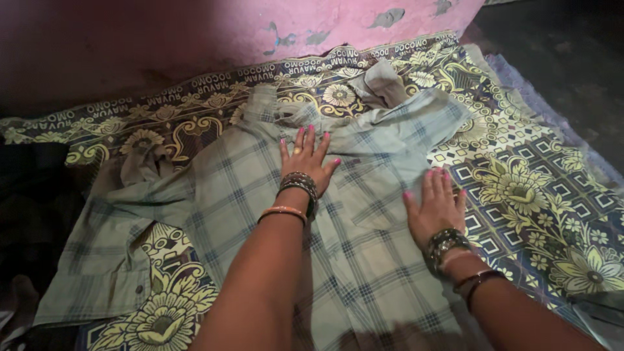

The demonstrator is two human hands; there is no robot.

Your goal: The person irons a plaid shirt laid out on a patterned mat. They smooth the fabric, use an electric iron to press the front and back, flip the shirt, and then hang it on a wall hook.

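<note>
A pale green checked shirt (pixel 364 260) lies spread flat on a patterned bedsheet (pixel 526 188). My left hand (pixel 307 159) rests palm down on the shirt's middle, near the collar, fingers apart. My right hand (pixel 437 205) presses flat on the shirt's right edge, fingers apart. Both wrists wear bangles and the nails are painted pink. One sleeve (pixel 104 260) stretches to the left, the other sleeve (pixel 416 120) lies folded toward the upper right.
The dark floral sheet with yellow flowers covers the surface. A pink wall (pixel 195 32) with chipped paint runs along the far side. A dark floor (pixel 565 52) lies at the upper right beyond the sheet's edge.
</note>
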